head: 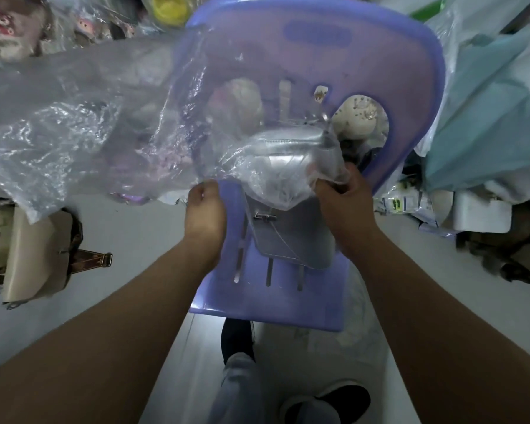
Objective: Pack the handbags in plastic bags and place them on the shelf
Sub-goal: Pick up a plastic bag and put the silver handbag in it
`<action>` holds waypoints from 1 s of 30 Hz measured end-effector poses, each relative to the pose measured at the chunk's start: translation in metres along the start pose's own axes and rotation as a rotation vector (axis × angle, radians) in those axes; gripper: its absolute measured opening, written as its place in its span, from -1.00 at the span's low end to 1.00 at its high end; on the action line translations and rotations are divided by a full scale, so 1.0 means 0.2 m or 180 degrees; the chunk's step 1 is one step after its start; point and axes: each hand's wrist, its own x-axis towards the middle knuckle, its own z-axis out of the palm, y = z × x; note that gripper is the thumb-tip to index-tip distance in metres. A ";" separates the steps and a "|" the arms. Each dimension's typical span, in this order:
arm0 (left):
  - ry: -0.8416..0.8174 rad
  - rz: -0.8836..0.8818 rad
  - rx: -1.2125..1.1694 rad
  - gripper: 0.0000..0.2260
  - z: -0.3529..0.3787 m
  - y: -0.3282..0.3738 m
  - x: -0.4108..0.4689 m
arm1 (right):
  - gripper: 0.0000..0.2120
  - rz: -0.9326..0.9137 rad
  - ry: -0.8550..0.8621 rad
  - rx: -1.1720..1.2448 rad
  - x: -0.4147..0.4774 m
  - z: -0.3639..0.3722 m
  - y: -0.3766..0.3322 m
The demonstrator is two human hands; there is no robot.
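A silver handbag [291, 237] with a metal clasp stands on the seat of a purple plastic chair [318, 304]. Its upper part is covered by a large clear plastic bag [83, 117] that billows up and to the left. My left hand [205, 209] pinches the bag's edge at the handbag's left side. My right hand [344, 203] grips the plastic at the handbag's right side, fingers curled round it.
A beige handbag [34, 255] with brown straps lies on the white floor at left. Heaps of bagged goods and a teal cloth [487, 123] crowd the right side. Stuffed toys [10, 29] sit at the top left. My feet [239, 338] are below the chair.
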 end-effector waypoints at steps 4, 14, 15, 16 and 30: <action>-0.0582 -0.0413 -0.1142 -0.69 0.09 0.14 0.03 | -0.87 0.0105 -0.0191 0.0287 0.00 0.00 -0.01; -0.0153 -0.0063 -0.1487 -0.77 0.06 0.13 0.00 | -0.88 0.0269 -0.0113 0.0300 0.02 -0.08 0.00; -0.0251 -0.0224 -0.1603 -0.75 0.07 0.11 0.01 | -0.90 0.0287 -0.0081 0.0276 0.02 -0.10 0.01; -0.0358 -0.0439 -0.1781 -0.73 0.07 0.10 0.02 | -0.89 0.0312 -0.0077 0.0264 0.02 -0.11 0.02; -0.1143 -0.0391 -0.0939 -0.68 0.12 0.10 0.00 | -0.78 0.1400 -0.0529 0.1688 0.00 -0.17 0.01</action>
